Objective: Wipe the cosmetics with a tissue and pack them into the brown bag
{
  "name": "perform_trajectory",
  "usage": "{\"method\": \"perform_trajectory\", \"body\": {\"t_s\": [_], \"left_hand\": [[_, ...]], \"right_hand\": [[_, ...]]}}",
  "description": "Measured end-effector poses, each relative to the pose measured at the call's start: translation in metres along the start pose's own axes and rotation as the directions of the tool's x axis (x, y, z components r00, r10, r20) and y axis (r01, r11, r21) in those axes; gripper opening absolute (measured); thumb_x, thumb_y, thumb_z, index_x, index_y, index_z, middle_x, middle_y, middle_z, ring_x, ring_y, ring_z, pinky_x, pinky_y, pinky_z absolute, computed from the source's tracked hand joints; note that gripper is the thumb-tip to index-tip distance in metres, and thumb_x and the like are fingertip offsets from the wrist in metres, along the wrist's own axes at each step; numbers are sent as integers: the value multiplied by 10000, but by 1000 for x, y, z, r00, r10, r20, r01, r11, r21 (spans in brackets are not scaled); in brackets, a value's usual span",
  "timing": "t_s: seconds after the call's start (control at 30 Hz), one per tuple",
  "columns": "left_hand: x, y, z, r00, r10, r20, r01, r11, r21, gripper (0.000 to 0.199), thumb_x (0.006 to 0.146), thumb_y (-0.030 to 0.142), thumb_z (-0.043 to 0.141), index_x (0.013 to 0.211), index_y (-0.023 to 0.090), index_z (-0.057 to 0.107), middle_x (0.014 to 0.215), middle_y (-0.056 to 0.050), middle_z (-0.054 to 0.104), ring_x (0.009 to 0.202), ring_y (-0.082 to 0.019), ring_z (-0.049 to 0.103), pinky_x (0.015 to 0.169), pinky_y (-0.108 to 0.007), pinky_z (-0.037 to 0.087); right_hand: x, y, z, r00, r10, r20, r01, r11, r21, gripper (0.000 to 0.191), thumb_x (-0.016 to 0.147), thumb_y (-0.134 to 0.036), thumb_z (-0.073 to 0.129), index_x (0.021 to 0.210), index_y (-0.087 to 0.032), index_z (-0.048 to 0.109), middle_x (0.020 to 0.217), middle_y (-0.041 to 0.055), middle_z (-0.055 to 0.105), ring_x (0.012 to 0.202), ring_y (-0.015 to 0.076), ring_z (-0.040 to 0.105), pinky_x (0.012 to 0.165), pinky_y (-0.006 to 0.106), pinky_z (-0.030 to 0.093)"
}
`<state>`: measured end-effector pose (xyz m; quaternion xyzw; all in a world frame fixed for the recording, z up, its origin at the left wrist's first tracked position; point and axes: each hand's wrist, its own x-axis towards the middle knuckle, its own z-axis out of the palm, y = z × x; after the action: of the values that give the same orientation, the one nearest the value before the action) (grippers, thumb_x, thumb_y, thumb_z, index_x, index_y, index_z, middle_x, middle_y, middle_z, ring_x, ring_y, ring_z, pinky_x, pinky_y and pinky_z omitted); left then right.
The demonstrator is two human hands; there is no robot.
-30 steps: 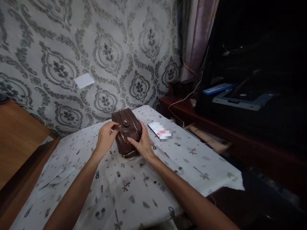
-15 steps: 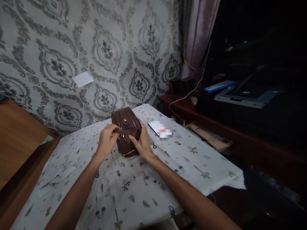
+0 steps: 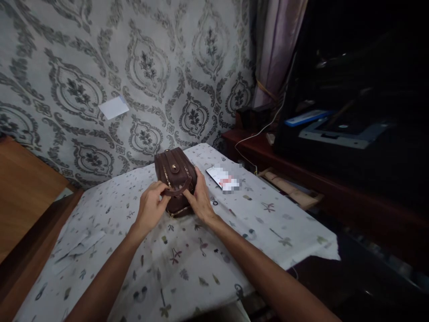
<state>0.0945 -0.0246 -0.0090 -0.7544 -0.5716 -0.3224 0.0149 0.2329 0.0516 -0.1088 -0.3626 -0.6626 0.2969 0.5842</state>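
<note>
A dark brown leather handbag (image 3: 176, 163) with gold zippers and a gold snap lies on the cloth-covered table. My left hand (image 3: 152, 203) is closed in a pinch at the left end of a brown strap (image 3: 179, 190) that curves across the near part of the bag. My right hand (image 3: 200, 199) holds the bag's right side, its fingers along the flank and its thumb by the strap. Part of the bag's right side is hidden behind that hand.
Right of the bag lies a phone (image 3: 217, 176) with a lit, partly blurred screen. A white patterned cloth (image 3: 268, 228) covers the table. Beyond stands a patterned wall; a white cable (image 3: 259, 133) runs along a dark red cabinet (image 3: 258, 145) at the right.
The strap has been drawn toward me and now bows in a curve. My left hand has shifted slightly down and right; my right hand stays on the bag's side.
</note>
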Motion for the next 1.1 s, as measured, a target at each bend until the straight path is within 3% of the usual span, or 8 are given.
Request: {"method": "perform_trajectory", "body": {"t_s": [0.2, 0.37, 0.5, 0.7, 0.8, 0.87, 1.0, 1.1], "left_hand": [[-23, 0, 18, 998, 49, -42, -46, 996, 80, 159, 929, 182, 509, 842, 198, 640, 833, -31, 645, 833, -202, 610, 720, -300, 447], [-40, -4, 34, 960, 242, -139, -198, 942, 270, 167, 958, 177, 487, 927, 167, 651, 839, -61, 653, 819, -215, 604, 704, -312, 456], [-42, -6, 36, 929, 344, -135, -275, 888, 369, 158, 961, 178, 495, 951, 154, 651, 817, -63, 646, 783, -215, 586, 688, -319, 453], [-20, 10, 25, 976, 186, -117, -133, 925, 356, 117, 896, 222, 587, 993, 186, 642, 935, -75, 630, 890, -255, 556, 759, -359, 478], [0, 24, 23, 975, 207, -83, -177, 945, 274, 307, 908, 275, 601, 1205, 200, 612, 1115, -108, 623, 1035, -279, 548, 883, -410, 481], [13, 31, 23, 974, 220, -59, -206, 962, 179, 252, 931, 266, 572, 1168, 220, 643, 1129, -96, 646, 1073, -271, 554, 936, -418, 463], [31, 33, 23, 988, 118, -100, -121, 992, -26, 167, 943, 229, 530, 898, 204, 688, 927, -51, 711, 922, -221, 622, 865, -351, 466], [37, 30, 23, 994, 2, -112, -13, 995, -99, 184, 938, 263, 529, 864, 195, 682, 807, -15, 705, 743, -179, 620, 709, -286, 443]], "right_hand": [[1, -4, -2, 1000, 10, -1, -10, 1000, 18, 760, 941, -533, 503, 1544, -167, 220, 1566, 183, 338, 1471, 307, 303, 1199, 529, 276], [1, -7, -2, 1000, 6, -4, -6, 1000, 19, 784, 935, -548, 516, 1540, -144, 227, 1573, 194, 325, 1476, 301, 293, 1209, 520, 259], [0, -8, -4, 1000, 22, 3, -22, 1000, 11, 789, 935, -555, 501, 1539, -124, 231, 1574, 202, 325, 1473, 313, 296, 1207, 537, 251], [-2, -1, -6, 999, -20, 27, 18, 998, 58, 849, 917, -604, 501, 1561, -146, 191, 1604, 186, 287, 1490, 318, 275, 1209, 536, 252], [-2, 5, -6, 999, -25, 25, 22, 991, 129, 885, 907, -679, 443, 1565, -143, 192, 1613, 184, 274, 1496, 307, 270, 1222, 524, 228], [-2, 7, -7, 999, -16, 34, 10, 985, 175, 883, 907, -698, 423, 1564, -150, 206, 1620, 171, 266, 1503, 292, 256, 1235, 506, 200], [-1, 5, -10, 999, 7, 52, -19, 973, 231, 822, 917, -615, 505, 1560, -180, 233, 1619, 139, 285, 1505, 259, 256, 1244, 471, 196], [-1, 3, -11, 999, 10, 33, -18, 964, 267, 817, 906, -560, 564, 1553, -172, 251, 1608, 140, 307, 1495, 254, 279, 1240, 453, 211]]}}
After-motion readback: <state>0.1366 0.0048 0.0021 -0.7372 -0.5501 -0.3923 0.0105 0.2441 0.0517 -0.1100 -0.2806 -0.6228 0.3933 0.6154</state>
